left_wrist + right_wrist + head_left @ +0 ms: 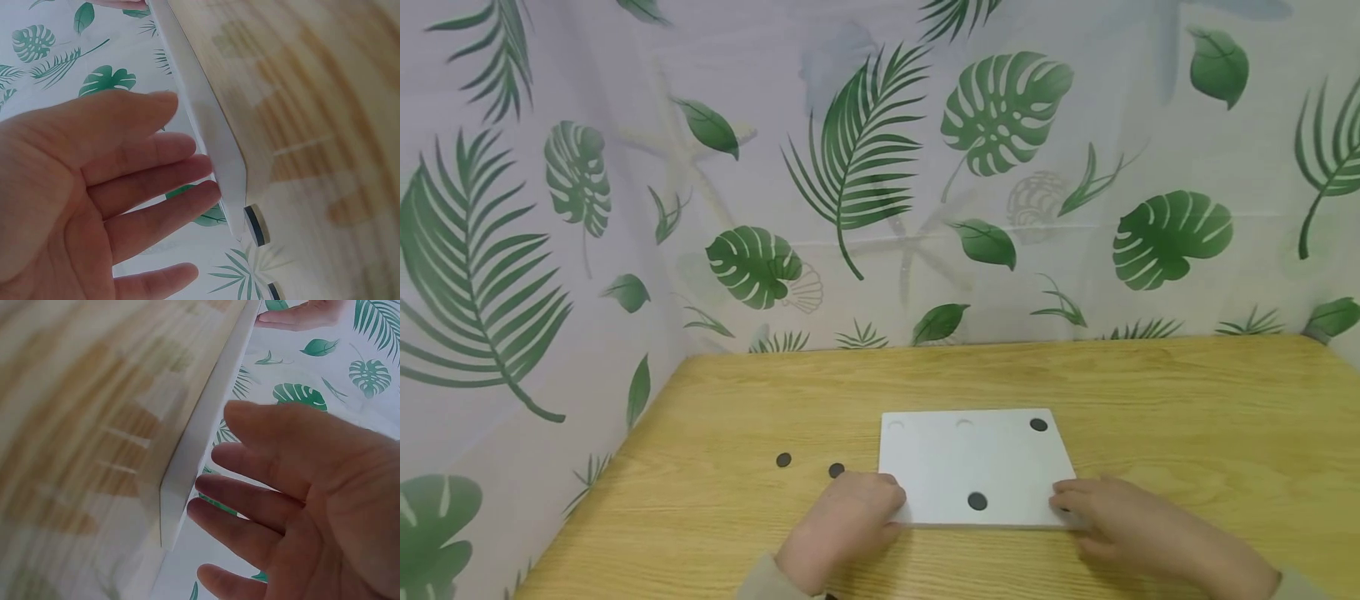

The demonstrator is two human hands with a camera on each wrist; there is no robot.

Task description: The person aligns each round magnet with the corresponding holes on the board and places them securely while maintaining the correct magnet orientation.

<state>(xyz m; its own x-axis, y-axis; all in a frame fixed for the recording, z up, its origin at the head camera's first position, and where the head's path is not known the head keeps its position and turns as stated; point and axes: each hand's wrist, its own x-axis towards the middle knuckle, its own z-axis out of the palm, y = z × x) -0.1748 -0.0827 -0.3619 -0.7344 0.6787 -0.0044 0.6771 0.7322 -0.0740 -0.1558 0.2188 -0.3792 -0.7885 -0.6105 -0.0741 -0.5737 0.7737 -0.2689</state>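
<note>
A flat white board (958, 467) lies on the table. Black discs sit on it: one in the far right corner (1038, 425), one at the middle of the near side (977, 501). A third dark spot at the near right corner is mostly hidden by my right hand (1120, 521). Two shallow round marks show along the far side. My left hand (853, 512) is at the near left corner, fingertips right at the edge. Both wrist views show loosely extended fingers along the board's white side (219, 150), thumbs above.
Two loose black discs, one farther left (784, 459) and one closer to the board (837, 471), lie on the wood-grain table (1187, 400). A leaf-patterned cloth (880, 167) hangs behind the table and along its left side.
</note>
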